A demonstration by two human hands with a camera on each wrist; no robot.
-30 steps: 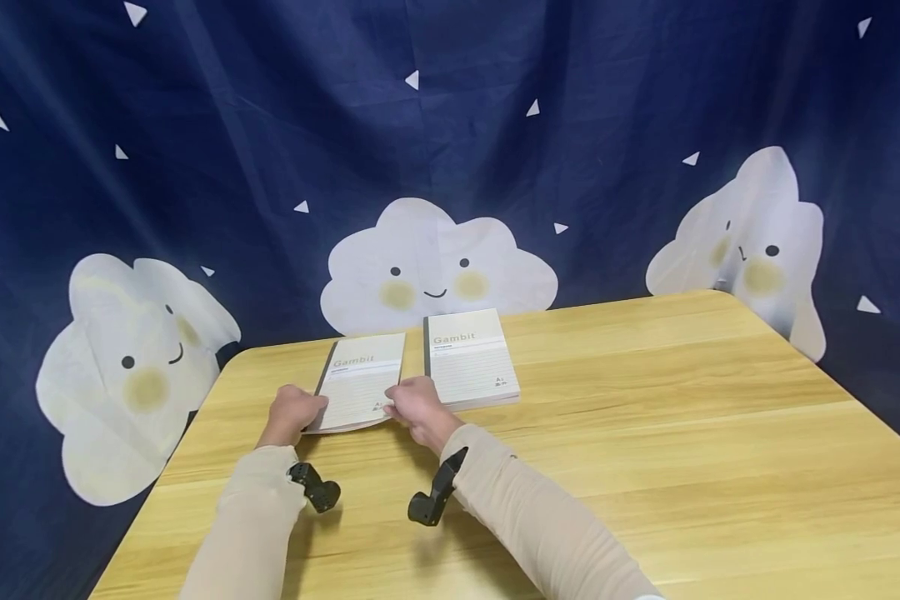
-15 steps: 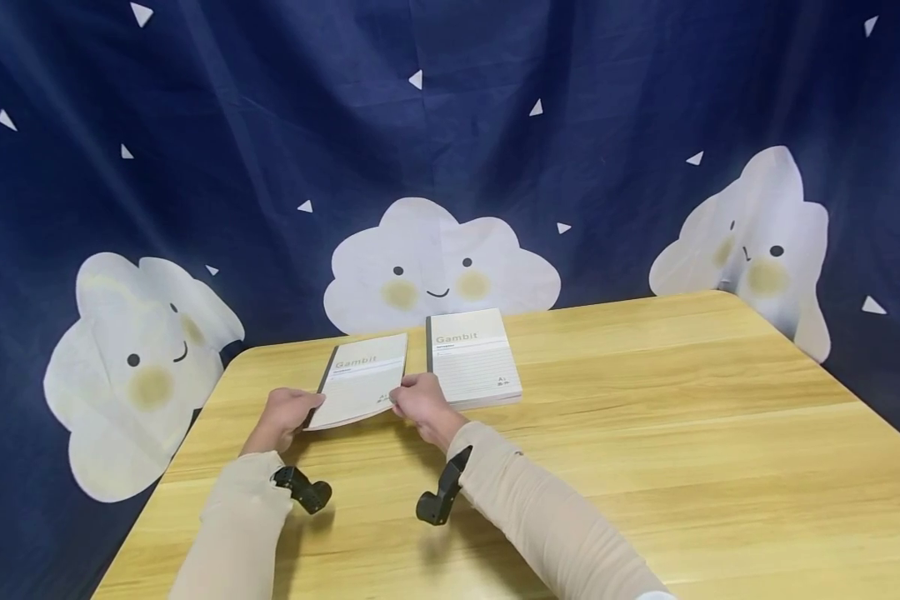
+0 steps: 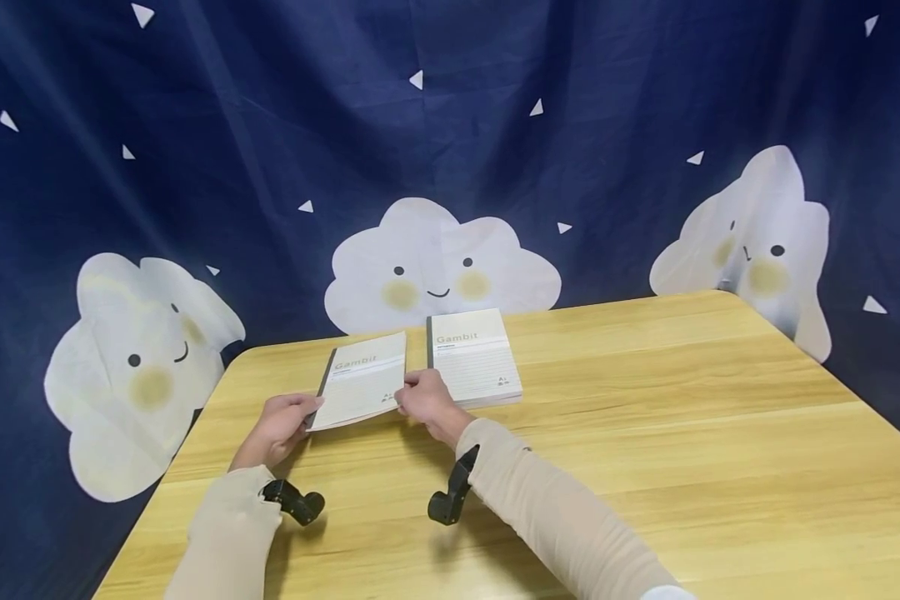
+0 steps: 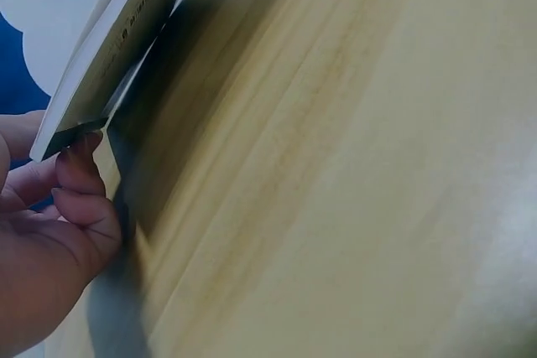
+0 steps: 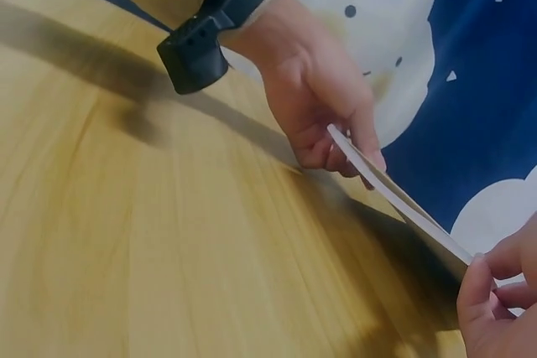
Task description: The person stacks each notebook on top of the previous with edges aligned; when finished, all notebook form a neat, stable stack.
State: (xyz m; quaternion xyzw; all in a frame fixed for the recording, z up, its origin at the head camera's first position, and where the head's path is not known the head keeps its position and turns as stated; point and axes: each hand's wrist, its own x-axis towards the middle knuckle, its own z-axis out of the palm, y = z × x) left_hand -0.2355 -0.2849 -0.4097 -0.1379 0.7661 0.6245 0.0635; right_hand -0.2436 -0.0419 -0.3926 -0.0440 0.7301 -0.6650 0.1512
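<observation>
A pale notebook (image 3: 360, 379) with a dark spine and the word Gambit on its cover lies between my hands, its near edge raised off the table. My left hand (image 3: 281, 421) pinches its near left corner at the spine, thumb on top and fingers curled beneath. On the right edge near the other front corner, my right hand (image 3: 429, 400) grips it too. In the left wrist view the underside of the notebook (image 4: 109, 64) shows over its shadow. Seen edge-on in the right wrist view, the notebook (image 5: 411, 211) spans both hands.
A matching notebook (image 3: 474, 358) lies flat just right of the held one, close to my right hand. The wooden table (image 3: 682, 433) ends at a dark blue curtain (image 3: 450, 125) printed with clouds. Black wrist cameras jut inward from both sleeves.
The near edge of the left notebook has risen a little and its cover now tilts. My left hand and wrist have shifted slightly left; my right hand has edged right. The other notebook stays put.
</observation>
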